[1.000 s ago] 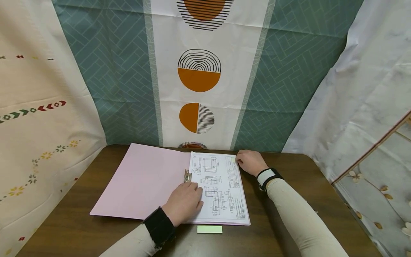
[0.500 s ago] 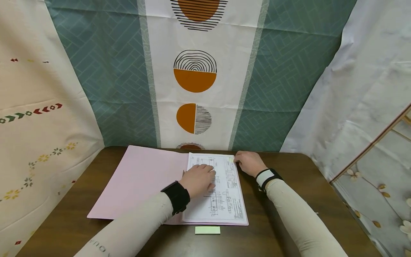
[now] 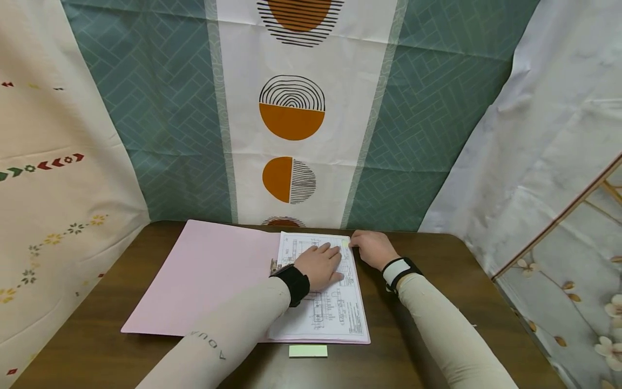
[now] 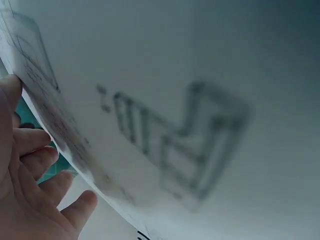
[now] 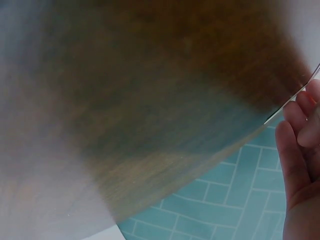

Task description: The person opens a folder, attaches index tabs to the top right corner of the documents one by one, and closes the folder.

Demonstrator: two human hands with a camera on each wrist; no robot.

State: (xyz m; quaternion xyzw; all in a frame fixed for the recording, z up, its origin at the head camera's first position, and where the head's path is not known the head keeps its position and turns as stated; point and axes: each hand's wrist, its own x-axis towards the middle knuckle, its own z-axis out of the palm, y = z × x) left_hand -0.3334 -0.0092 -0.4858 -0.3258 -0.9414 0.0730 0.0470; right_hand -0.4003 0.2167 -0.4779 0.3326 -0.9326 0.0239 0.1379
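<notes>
A pink folder (image 3: pixel 214 270) lies open on the table, with printed technical drawings (image 3: pixel 342 319) stacked on its right side. A metal clip (image 3: pixel 274 265) shows at the fold, partly behind my left wrist. My left hand (image 3: pixel 319 266) rests on the top sheet with its fingers spread; the left wrist view shows its fingertips at the page. At the top right corner of the sheets, my right hand (image 3: pixel 373 249) pinches the edge with bent fingers. Right by those fingertips sits a small pale yellow sticky note (image 3: pixel 345 244). In the right wrist view, curled fingers (image 5: pixel 295 116) meet the folder's edge.
A light green sticky note pad (image 3: pixel 308 351) lies just below the folder's bottom edge. The brown wooden table (image 3: pixel 418 346) ends at a hanging patterned cloth (image 3: pixel 184 135) at the back, with more cloth on both sides.
My left hand has moved up and right from the folder's fold onto the drawings, and its fingers have spread. My right hand stays at the top right corner.
</notes>
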